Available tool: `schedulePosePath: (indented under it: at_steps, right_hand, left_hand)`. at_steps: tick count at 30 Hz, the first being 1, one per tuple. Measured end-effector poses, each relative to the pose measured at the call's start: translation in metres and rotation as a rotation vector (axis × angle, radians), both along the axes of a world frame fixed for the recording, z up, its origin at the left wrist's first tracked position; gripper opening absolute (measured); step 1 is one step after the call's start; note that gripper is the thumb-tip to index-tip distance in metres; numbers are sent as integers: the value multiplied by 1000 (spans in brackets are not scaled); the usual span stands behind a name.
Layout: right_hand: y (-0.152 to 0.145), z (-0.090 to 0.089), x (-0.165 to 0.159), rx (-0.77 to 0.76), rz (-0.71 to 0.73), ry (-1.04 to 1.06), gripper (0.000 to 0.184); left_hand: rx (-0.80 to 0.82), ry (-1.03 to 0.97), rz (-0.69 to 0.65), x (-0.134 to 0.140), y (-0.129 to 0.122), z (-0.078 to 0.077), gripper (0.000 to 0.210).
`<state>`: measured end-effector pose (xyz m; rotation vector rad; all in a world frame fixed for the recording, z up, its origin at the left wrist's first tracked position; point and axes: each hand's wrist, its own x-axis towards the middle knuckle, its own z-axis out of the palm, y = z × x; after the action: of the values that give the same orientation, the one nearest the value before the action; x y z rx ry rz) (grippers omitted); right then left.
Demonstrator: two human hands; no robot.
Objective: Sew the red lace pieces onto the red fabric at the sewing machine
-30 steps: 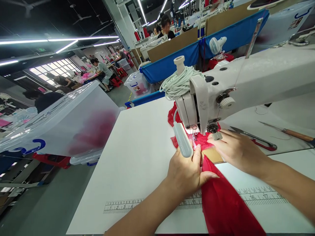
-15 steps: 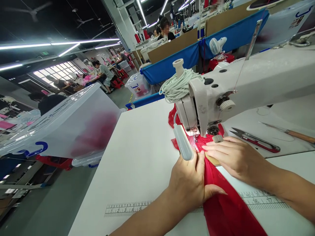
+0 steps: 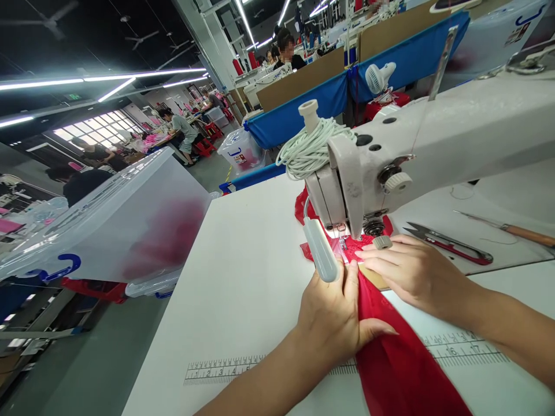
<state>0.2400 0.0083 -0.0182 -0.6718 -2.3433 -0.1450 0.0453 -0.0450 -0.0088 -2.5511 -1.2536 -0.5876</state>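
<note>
A strip of red fabric (image 3: 390, 335) runs from the table's front edge up under the presser foot (image 3: 343, 242) of a white sewing machine (image 3: 459, 121). My left hand (image 3: 329, 315) lies on the fabric's left side, thumb stretched across it, fingertips close below the foot and partly hidden by a grey lamp head (image 3: 321, 248). On the right, my right hand (image 3: 418, 271) rests with fingers extended flat over the fabric near the needle area. More red cloth (image 3: 300, 208) lies bunched behind the foot.
Red-handled thread snips (image 3: 455, 245) and a wooden-handled awl (image 3: 520, 231) lie right of the machine. A printed ruler (image 3: 225, 368) crosses the white table (image 3: 243, 277). A translucent bin (image 3: 143, 214) stands left. Pale green cord (image 3: 314, 147) hangs on the machine head. People sit at workstations behind.
The view has shifted slightly. Both hands keep nearly the same place on the red fabric, and no clear movement of the cloth shows.
</note>
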Motion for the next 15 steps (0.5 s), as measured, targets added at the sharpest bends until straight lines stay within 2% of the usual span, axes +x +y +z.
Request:
schedulePosePath:
  at_steps: [10, 15]
  right_hand:
    - [4, 0, 0, -2, 3, -33, 35]
    - [5, -5, 2, -17, -4, -48, 40]
  left_hand:
    - [-27, 31, 49, -2, 1, 0, 97]
    - [-12, 51, 49, -2, -2, 2, 99]
